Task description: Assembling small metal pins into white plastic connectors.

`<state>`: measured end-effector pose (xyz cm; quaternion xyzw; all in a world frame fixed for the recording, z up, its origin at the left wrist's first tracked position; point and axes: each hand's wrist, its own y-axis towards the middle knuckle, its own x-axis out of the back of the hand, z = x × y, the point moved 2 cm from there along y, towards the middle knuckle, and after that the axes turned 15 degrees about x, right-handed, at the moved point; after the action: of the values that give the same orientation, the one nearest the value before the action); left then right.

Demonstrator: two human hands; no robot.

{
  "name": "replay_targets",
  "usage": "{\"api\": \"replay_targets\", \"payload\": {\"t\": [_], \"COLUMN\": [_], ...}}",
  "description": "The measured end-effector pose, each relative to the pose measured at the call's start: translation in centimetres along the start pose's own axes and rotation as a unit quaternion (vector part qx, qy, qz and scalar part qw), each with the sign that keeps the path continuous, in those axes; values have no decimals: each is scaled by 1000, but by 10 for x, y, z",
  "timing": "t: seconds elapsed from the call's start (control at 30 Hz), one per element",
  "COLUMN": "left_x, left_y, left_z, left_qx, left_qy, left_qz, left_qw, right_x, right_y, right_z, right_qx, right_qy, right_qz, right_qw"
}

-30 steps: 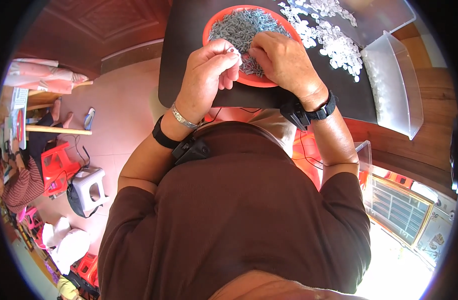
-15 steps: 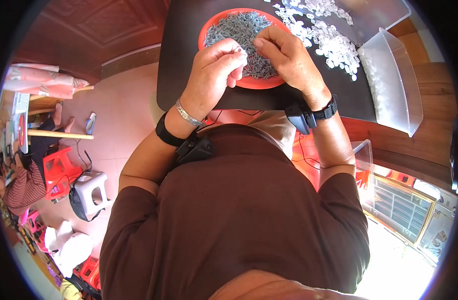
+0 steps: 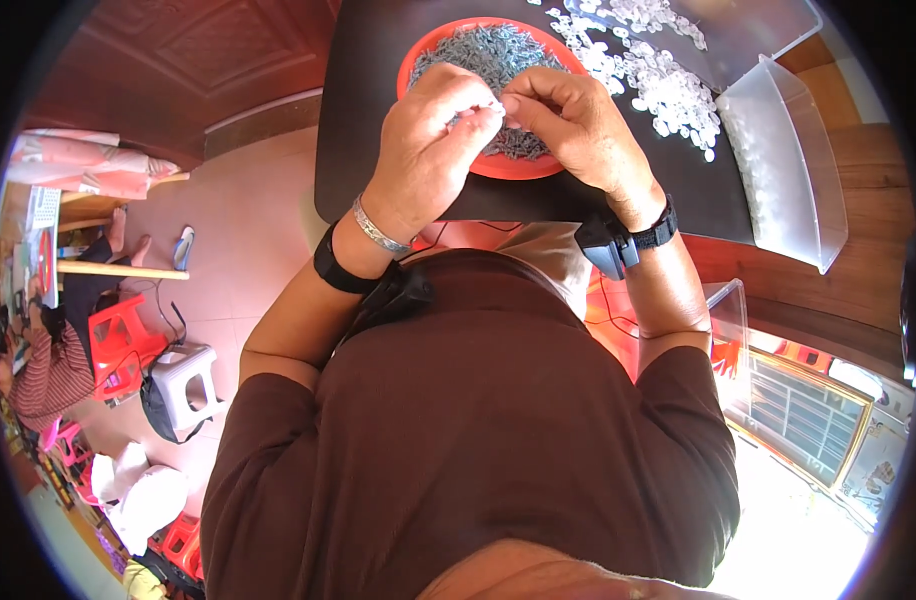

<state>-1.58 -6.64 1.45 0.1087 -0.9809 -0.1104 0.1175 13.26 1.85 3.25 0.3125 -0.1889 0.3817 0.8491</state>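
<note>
1. A dark desk [image 3: 398, 60] is standing over a pinkish tiled floor [image 3: 248, 230], with a white stool [image 3: 183, 375] and red plastic chairs [image 3: 118, 340] off to the person's left.
2. An orange bowl [image 3: 423, 55] of small grey metal parts [image 3: 488, 50] is sitting on the desk; the hands are working right above it, a little nearer the person than a second ago.
3. The left hand [image 3: 428, 150] and right hand [image 3: 578, 130] are now meeting fingertip to fingertip, both pinched closed on what is probably a tiny white piece [image 3: 498, 104], too small to tell surely.
4. This suggests two small parts are being fitted together.
5. Loose white pieces [image 3: 658, 85] are lying beside a clear plastic tray [image 3: 788, 180] to the right.
</note>
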Motion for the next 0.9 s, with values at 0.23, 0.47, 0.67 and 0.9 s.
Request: {"api": "replay_targets", "payload": {"t": [0.23,0.47,0.67,0.9], "left_x": [-8,0,0,1], "left_y": [3,5,0,-2], "left_z": [11,15,15,16], "left_qx": [1,151,189,189], "left_qy": [-38,-203,-235,-239], "left_qz": [0,2,15,24], "left_qw": [999,968,953,952], "right_x": [-4,1,-16,-21], "right_y": [1,3,17,19], "right_z": [0,-10,-14,-14], "right_qx": [11,118,194,203], "right_qy": [-6,-267,-373,-400], "right_qz": [13,8,48,67], "right_qw": [1000,957,906,891]}}
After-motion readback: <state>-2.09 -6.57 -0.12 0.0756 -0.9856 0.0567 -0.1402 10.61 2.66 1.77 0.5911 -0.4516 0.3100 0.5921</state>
